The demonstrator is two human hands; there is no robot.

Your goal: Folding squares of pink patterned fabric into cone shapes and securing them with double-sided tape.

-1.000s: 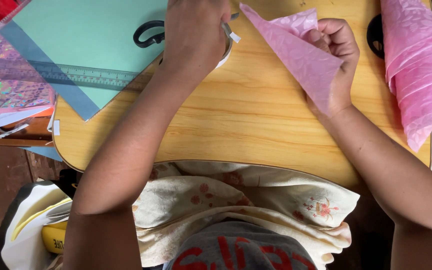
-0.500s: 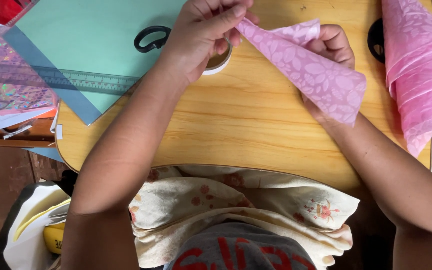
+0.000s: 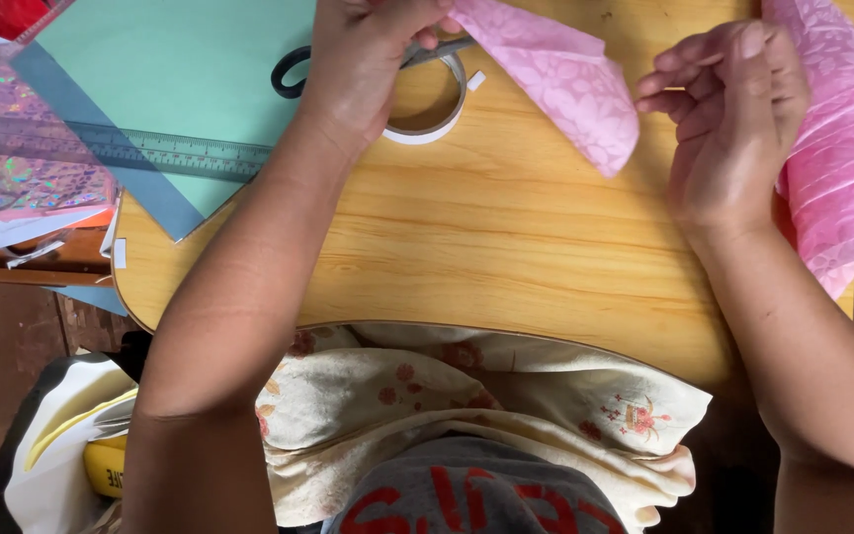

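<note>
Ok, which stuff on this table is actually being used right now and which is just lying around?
In use:
left hand holding the pink patterned paper
right hand, open beside it
tape roll and scissors by the left hand

Lying about:
ruler
teal sheet
pink pleated paper

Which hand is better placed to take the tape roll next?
Left, probably. The left hand grips the pink paper right above the tape roll; the right hand hangs free, farther away.
</note>
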